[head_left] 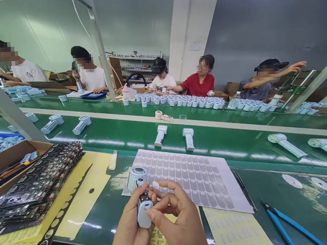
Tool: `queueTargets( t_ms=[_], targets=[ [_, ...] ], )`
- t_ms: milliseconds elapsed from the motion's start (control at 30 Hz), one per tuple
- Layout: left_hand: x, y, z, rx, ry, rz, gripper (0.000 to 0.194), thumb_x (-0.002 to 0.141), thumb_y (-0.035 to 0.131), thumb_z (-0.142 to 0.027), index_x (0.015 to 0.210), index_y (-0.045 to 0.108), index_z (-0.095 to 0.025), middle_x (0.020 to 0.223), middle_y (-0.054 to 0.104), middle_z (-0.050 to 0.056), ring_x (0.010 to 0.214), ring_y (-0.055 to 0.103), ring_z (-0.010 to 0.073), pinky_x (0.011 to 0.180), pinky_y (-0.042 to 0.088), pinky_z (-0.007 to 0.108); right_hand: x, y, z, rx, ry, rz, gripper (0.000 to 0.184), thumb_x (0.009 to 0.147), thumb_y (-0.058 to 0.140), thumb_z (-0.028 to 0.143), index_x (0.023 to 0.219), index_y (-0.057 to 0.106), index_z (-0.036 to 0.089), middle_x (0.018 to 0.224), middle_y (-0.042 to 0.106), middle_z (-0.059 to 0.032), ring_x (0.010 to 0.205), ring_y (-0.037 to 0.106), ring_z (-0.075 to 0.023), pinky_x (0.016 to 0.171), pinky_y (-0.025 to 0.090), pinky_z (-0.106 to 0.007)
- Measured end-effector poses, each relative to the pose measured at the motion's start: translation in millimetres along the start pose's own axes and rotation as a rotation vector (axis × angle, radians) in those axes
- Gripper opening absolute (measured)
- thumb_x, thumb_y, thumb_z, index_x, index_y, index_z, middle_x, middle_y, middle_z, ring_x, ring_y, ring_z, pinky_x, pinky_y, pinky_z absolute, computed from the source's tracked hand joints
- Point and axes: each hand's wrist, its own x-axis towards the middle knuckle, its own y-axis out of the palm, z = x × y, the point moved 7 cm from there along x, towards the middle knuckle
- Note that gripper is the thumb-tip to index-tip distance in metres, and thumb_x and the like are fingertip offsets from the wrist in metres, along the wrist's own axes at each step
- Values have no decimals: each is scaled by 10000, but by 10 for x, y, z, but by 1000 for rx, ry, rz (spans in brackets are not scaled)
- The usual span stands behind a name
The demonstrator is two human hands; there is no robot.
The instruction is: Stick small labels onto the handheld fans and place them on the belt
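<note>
My left hand (130, 230) is wrapped round the handle of a small pale-blue hand-held fan body (142, 197), whose round head points away from me. My right hand (176, 214) pinches the lower end of the handle with thumb and fingers, and a small clear sticker (156, 184) sits on a fingertip. Just beyond lies a white sheet of clear stickers (194, 176) on the green bench.
A stack of black circuit strips (36, 182) lies at left beside a cardboard box (5, 160). Yellow backing sheets (85, 195), blue-handled tweezers (286, 222) and fan bodies (188, 137) on the green belt (231, 148) surround me. Several people sit across the belt.
</note>
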Motion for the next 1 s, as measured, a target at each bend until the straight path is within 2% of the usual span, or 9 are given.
queueTargets(
  t_ms=[300,467,533,600,667,767,867,933,1000],
  targets=[
    [30,-31,-20,-31,29,4,88,893,555,-73,833,593,-125,715,598,56,554,627,103,508,554,188,5,32,-16,-82,-17,14,407,688,722,255,1085,638,224,667,736,24,998,717,-265,931,555,-376],
    [-69,17,48,-84,-35,-3,168,918,509,-93,769,577,-132,649,573,32,495,604,103,486,563,202,-99,23,75,-269,-281,-71,430,756,717,301,1170,612,259,778,750,6,937,732,-260,863,573,-368],
    [-123,39,75,-95,-68,-18,183,927,475,-86,777,573,-121,660,577,35,485,603,92,487,564,185,-133,-13,107,-363,-332,-144,545,702,791,304,1207,589,269,917,734,-18,903,728,-258,803,586,-359],
    [-147,40,85,-92,-97,-28,157,928,450,-69,867,594,-81,714,603,58,508,619,85,500,563,160,-114,-85,60,-358,-266,-188,774,598,856,280,1295,519,278,1141,664,-52,983,698,-266,745,593,-330],
    [-123,13,51,-50,-89,-22,165,915,446,-42,954,606,-50,751,622,80,531,635,92,499,563,156,-63,-182,-62,-263,-157,-172,877,604,844,309,1377,430,295,1288,559,-67,1033,670,-263,681,588,-297],
    [-26,-118,-57,67,-10,-48,181,866,491,8,964,633,-47,771,657,99,593,680,133,554,602,210,-2,-382,-299,-155,-49,-99,614,823,681,463,1363,439,297,1277,542,-75,1001,660,-242,659,576,-296],
    [62,-270,-158,299,89,-50,177,774,604,31,911,678,-53,813,707,125,740,733,198,710,626,274,-20,-589,-512,-237,-11,-19,335,897,600,484,1150,593,265,1226,572,-83,980,635,-233,675,553,-296],
    [86,-297,-190,500,163,40,193,695,692,6,869,711,-77,862,737,134,883,738,253,827,604,303,-84,-655,-617,-319,8,39,173,893,605,399,924,648,234,1185,579,-70,806,622,-168,615,506,-266],
    [88,-313,-171,650,199,127,234,624,764,-61,853,736,-106,922,757,132,1009,711,298,928,563,336,-170,-662,-702,-380,48,75,122,860,620,305,791,649,209,1149,581,-48,553,488,-66,524,427,-244]
  ],
)
